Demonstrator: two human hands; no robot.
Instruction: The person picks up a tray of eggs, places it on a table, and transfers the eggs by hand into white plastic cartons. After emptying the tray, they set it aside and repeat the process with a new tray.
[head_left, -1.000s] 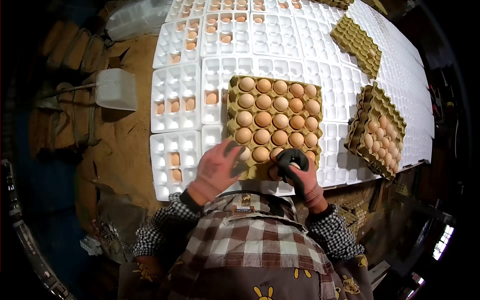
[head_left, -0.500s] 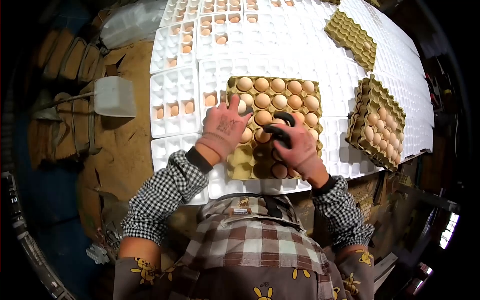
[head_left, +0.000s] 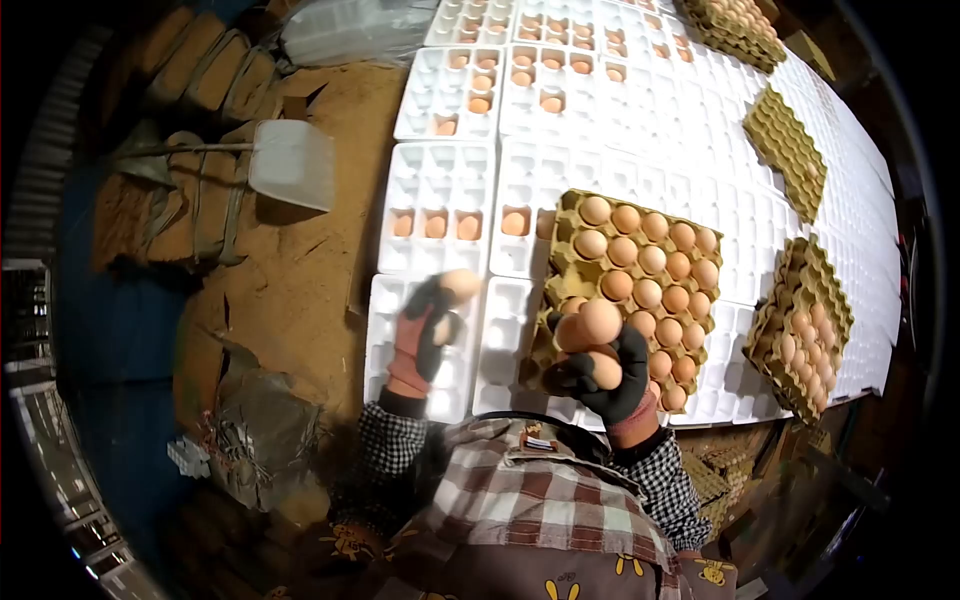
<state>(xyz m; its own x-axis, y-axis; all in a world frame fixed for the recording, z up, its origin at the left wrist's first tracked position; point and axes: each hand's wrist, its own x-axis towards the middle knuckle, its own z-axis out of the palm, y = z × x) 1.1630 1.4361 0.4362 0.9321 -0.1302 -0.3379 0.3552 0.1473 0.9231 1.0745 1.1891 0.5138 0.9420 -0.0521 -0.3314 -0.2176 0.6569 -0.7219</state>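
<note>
1. Two eggs appear grasped by the gloved left hand, though blurred, above a white tray.
2. At least three are cupped in the right hand, over the near side of the brown egg tray.
3. Clustered shells are best cradled lightly, without knocking, and lowered singly into cells.
4. White compartments are covered by the brown tray, and its near-left corner is partly hidden by the right hand.
5. Further right, another loaded tray is seen.
</note>
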